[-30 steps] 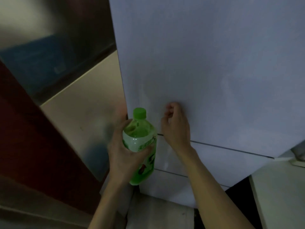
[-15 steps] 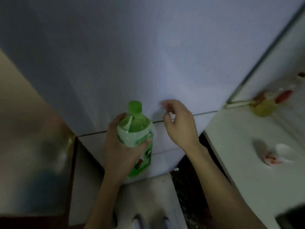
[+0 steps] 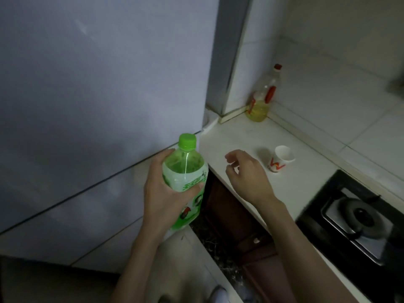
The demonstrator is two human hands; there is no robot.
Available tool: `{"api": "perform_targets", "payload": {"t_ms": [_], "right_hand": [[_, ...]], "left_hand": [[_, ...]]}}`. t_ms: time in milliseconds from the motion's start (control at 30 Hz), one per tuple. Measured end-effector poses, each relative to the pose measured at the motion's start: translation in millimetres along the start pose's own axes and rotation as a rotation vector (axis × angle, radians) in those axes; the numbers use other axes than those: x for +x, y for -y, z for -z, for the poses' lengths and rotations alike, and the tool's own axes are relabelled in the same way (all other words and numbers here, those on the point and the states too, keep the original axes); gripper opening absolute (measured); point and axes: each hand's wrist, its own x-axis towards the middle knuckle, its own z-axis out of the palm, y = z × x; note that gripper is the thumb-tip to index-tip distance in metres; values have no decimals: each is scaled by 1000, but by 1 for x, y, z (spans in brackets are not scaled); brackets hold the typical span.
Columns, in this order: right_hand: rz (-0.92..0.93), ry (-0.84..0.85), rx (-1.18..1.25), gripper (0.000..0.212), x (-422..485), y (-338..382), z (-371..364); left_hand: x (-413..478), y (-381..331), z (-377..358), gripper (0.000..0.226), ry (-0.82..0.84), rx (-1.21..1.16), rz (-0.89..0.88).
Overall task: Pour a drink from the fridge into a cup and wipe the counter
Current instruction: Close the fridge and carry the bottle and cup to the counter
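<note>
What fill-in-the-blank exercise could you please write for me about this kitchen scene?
1. The left hand grips a ____ bottle round its middle.
2. The right hand, fingers loosely curled, holds ____.
3. On the counter, beyond the right hand, a paper ____ stands upright.
4. The oil bottle in the corner has a ____ cap.
Missing words: green; nothing; cup; red.

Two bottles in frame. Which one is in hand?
The green-capped drink bottle, held in the left hand. The other, a red-capped bottle of yellow liquid, stands untouched at the counter's back corner.
</note>
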Motion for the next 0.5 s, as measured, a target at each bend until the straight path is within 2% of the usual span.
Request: {"api": "perform_targets", "payload": {"t_ms": [500], "right_hand": [[-342,68,-38,30,-29,-175,59]], "left_hand": [[-1,-23,-156,80,253,69,-22]]}}
